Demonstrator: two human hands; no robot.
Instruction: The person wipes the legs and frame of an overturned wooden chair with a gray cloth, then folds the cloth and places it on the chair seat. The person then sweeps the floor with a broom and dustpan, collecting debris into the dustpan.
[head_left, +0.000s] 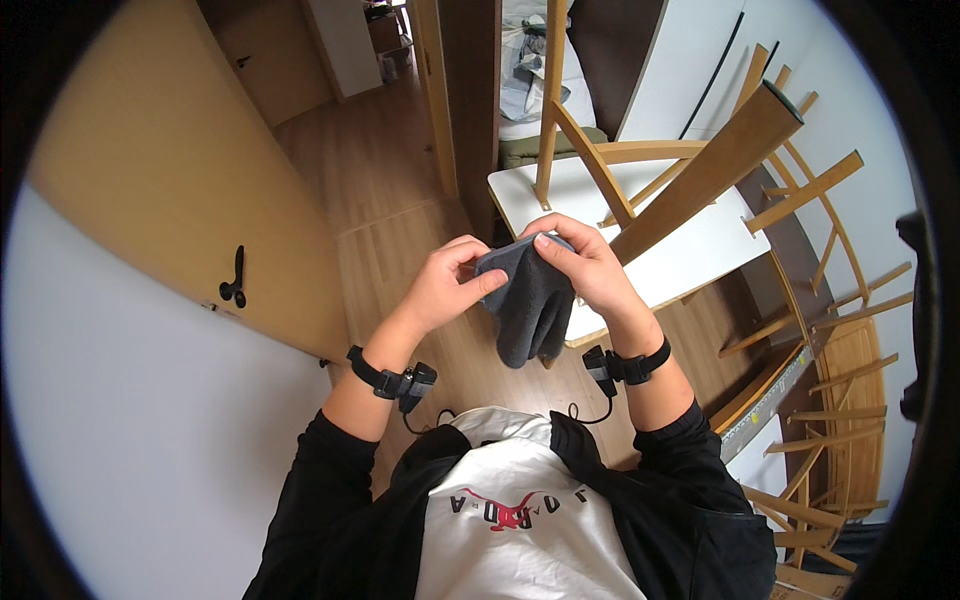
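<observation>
A dark grey fabric piece (525, 300), perhaps a cloth or a glove, hangs in folds between my two hands. My left hand (454, 281) pinches its upper left edge between thumb and fingers. At its upper right edge, my right hand (581, 259) grips the fabric with the thumb on top. Beyond my right hand is a white tabletop (682, 270), with a wooden chair or table leg (712, 165) rising over it towards the camera. The fabric's lower end hangs free above the wood-look floor (465, 360).
A tan door (180, 150) with a black handle (236, 277) stands at the left, beside a white wall. Several upturned wooden chairs (840, 420) are stacked along the right. A bed with bedding (536, 75) lies beyond the table.
</observation>
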